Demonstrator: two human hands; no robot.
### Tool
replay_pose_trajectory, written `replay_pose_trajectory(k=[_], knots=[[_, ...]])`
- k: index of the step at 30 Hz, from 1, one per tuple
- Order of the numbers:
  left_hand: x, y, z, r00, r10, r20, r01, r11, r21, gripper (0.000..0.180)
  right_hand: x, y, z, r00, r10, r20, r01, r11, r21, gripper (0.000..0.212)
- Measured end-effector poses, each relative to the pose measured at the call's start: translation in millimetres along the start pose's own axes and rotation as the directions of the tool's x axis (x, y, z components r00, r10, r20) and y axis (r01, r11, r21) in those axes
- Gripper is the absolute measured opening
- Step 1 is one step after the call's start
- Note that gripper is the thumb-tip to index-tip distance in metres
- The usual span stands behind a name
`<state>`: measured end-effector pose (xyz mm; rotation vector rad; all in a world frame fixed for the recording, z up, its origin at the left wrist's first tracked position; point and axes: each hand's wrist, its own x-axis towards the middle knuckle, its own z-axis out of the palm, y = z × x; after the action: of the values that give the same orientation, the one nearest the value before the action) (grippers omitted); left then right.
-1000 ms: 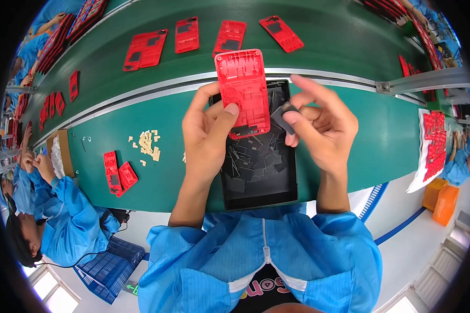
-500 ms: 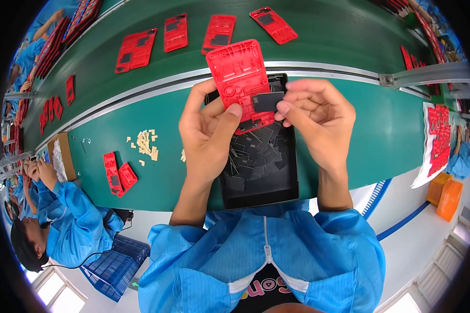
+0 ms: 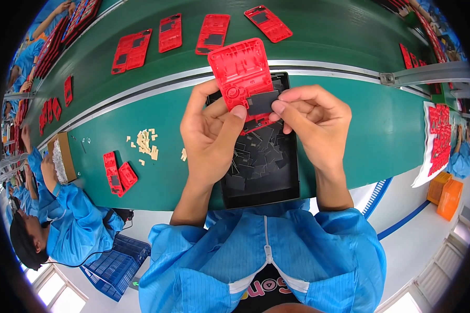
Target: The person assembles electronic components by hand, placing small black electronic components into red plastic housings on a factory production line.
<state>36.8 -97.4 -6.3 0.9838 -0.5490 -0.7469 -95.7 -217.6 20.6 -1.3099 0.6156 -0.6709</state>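
My left hand (image 3: 210, 138) is closed round the lower left side of a red plastic housing (image 3: 240, 65), its thumb on the inner face. The housing is tilted, with ribs, posts and a round boss showing. Between the thumb and fingers of my right hand (image 3: 318, 117) is a thin dark grey rectangular pad (image 3: 262, 103), which lies over the housing's lower half and hides part of it. Whether the pad is stuck down I cannot tell. Beneath both hands stands a black tray (image 3: 261, 197) holding many loose dark pads (image 3: 263, 159).
Several red housings (image 3: 171, 34) with dark pads lie on the green belt (image 3: 318, 36) beyond a metal rail. Two red pieces (image 3: 121, 177) and a pile of cream-coloured small parts (image 3: 146, 143) are left on the table. A co-worker (image 3: 73, 219) sits at far left, beside a blue crate (image 3: 117, 266).
The pad has moved left and slightly up, further over the housing, with my right hand. Housings on the belt have shifted a little left. The co-worker's arm has risen.
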Motion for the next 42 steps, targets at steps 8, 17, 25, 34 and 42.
replay_pose_trajectory(k=[8,17,25,34,42], knots=[[-0.5,-1.3,-2.0,1.0,0.019,0.009,-0.019,1.0,-0.008,0.038,1.4,9.8,3.6,0.992,-0.128,0.018,0.129,0.99,-0.05,0.015],[-0.9,-2.4,-3.0,1.0,0.0,0.008,0.0,1.0,-0.013,0.037,3.6,13.8,-0.5,0.982,-0.184,0.031,0.186,0.977,-0.102,0.014],[-2.9,0.7,-3.0,1.0,-0.014,0.025,0.014,1.0,0.011,0.037,3.0,9.3,-1.6,0.982,-0.176,0.074,0.184,0.976,-0.116,0.013],[-3.6,0.7,0.8,0.999,0.002,0.041,-0.002,1.0,0.008,0.036,2.3,14.0,0.0,0.962,-0.269,0.054,0.274,0.934,-0.23,0.017],[-4.8,3.8,8.9,0.995,-0.047,-0.092,0.053,0.997,0.062,0.028,0.6,12.1,7.3,0.878,-0.439,0.192,0.478,0.783,-0.398,0.021]])
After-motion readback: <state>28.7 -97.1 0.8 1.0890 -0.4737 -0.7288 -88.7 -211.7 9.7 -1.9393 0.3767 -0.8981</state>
